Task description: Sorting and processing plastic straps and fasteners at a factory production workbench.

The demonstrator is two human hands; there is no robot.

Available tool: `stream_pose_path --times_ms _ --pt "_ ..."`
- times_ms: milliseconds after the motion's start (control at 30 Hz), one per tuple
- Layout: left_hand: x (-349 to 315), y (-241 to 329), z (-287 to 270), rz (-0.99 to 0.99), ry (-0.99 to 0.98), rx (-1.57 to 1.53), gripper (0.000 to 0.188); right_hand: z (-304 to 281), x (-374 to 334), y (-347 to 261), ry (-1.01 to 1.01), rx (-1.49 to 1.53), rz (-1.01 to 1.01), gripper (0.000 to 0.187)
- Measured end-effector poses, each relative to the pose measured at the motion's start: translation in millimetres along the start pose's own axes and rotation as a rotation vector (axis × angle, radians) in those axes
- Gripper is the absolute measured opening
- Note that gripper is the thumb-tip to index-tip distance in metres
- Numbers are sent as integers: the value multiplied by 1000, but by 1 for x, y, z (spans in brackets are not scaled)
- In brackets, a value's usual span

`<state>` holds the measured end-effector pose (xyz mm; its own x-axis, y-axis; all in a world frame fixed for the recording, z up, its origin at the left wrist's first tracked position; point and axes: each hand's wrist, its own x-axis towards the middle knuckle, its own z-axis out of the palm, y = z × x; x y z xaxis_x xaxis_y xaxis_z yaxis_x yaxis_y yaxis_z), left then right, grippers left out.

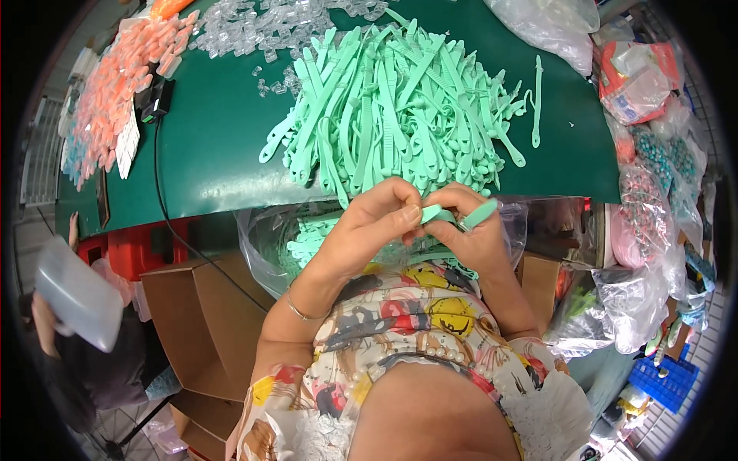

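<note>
Close to the table's front edge, my left hand pinches one end of a mint-green strap between thumb and fingers. My right hand grips the same strap, which bends between the two hands and sticks up past the right fingers. A small shiny piece, perhaps a clear buckle, shows on the strap by the right hand; its shape is hard to make out. Just beyond my fingers lies a big heap of similar mint-green straps. Below my hands, more green straps lie in a clear plastic bag.
Clear plastic pieces and orange-pink parts cover the far left of the green table. A black cable hangs over its edge. Cardboard box stands left, bags right. Another person's hand holds a translucent container.
</note>
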<state>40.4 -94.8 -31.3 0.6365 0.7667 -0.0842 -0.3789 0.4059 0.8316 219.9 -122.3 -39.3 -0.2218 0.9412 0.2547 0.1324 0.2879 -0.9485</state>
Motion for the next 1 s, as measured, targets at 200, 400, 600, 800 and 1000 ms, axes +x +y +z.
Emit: stream_pose_path --times_ms 200,400,600,800,1000 --pt "-2 -10 0 -3 -30 -327 10 14 -4 -3 35 476 71 12" --pt "-5 -9 -2 2 -30 -261 12 21 -3 -3 58 613 65 12" --pt "-9 -5 -4 -79 -22 50 21 15 -4 7 51 154 -35 17" --pt "-9 -6 -5 -36 -33 72 24 10 -2 14 74 78 -120 20" --pt "-10 -7 -7 -45 -36 26 21 12 -5 6 67 86 -54 21"
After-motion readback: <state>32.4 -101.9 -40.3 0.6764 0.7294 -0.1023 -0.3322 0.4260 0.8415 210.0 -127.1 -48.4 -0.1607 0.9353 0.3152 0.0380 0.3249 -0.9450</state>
